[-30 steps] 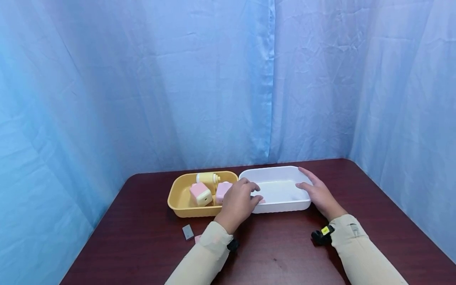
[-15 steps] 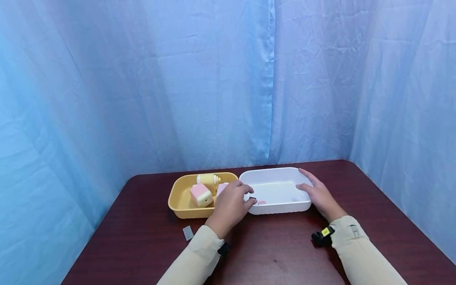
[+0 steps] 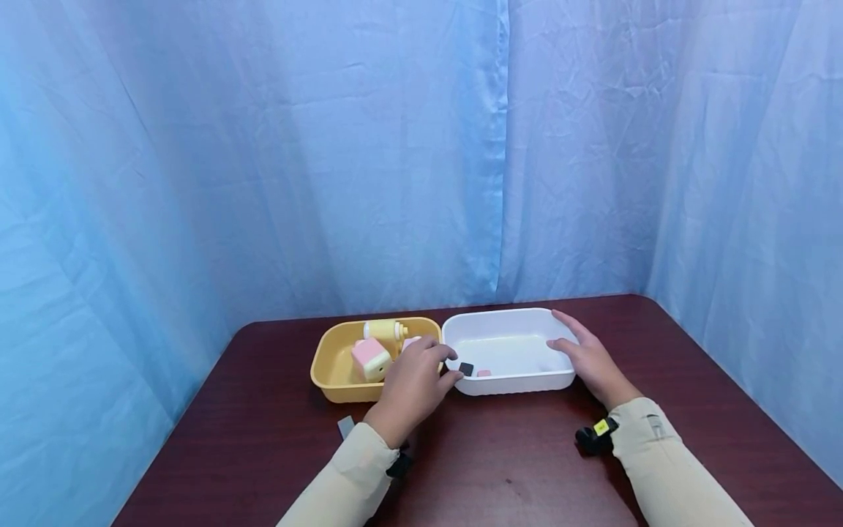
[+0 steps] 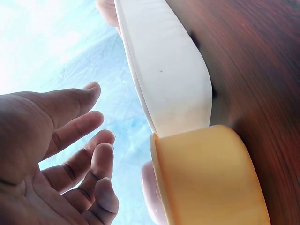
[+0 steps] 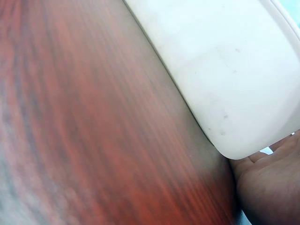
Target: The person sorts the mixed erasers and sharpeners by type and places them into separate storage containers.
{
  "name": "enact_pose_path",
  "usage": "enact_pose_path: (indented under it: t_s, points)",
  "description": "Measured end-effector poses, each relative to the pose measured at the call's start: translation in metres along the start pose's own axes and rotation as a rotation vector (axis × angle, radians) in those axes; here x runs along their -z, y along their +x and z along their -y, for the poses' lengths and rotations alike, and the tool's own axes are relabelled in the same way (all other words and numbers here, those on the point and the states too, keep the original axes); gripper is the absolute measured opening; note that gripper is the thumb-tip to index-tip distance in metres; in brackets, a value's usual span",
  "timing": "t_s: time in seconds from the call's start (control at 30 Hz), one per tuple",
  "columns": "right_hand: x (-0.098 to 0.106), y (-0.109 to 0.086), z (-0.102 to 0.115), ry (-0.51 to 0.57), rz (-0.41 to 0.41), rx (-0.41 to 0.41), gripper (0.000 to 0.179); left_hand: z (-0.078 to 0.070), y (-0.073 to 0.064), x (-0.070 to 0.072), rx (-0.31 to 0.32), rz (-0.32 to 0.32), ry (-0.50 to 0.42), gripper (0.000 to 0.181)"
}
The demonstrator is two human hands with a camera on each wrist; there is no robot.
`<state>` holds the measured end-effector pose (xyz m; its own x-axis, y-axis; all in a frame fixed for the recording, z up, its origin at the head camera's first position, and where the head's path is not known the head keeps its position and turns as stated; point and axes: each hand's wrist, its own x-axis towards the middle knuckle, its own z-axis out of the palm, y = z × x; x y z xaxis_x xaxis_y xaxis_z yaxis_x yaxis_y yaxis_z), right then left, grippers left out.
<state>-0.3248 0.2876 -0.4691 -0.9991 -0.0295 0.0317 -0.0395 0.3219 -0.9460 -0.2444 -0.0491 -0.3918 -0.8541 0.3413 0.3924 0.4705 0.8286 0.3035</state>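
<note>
My left hand hovers over the near right part of the yellow tray, its thumb and fingers apart. In the left wrist view, nothing shows between its loosely bent fingers. A small dark square piece and a small pink piece lie in the near left part of the white tray. At that tray's right end, my right hand holds the rim, thumb over the inside and fingers along the outside. The right wrist view hides most of those fingers behind the tray.
The yellow tray holds a pink-and-cream cube, a yellow cylinder-like item and a pink item partly covered by my left hand. A grey flat piece lies on the dark red table, near my left sleeve.
My left hand has let go of the dark piece, now lying in the white tray, and moved left and back. My right hand has stayed on the rim.
</note>
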Motion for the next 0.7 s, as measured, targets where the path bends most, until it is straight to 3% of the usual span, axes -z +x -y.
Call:
enact_pose_path:
  t_s: [0.37,0.7]
  points:
    - [-0.002,0.001,0.001,-0.005,-0.005,-0.007,0.074,0.008,-0.007,0.007,-0.004,-0.014,-0.042,0.030]
    - [0.001,0.002,-0.001,-0.008,-0.004,-0.009,0.073,0.019,-0.017,0.010,-0.047,-0.074,-0.027,0.027]
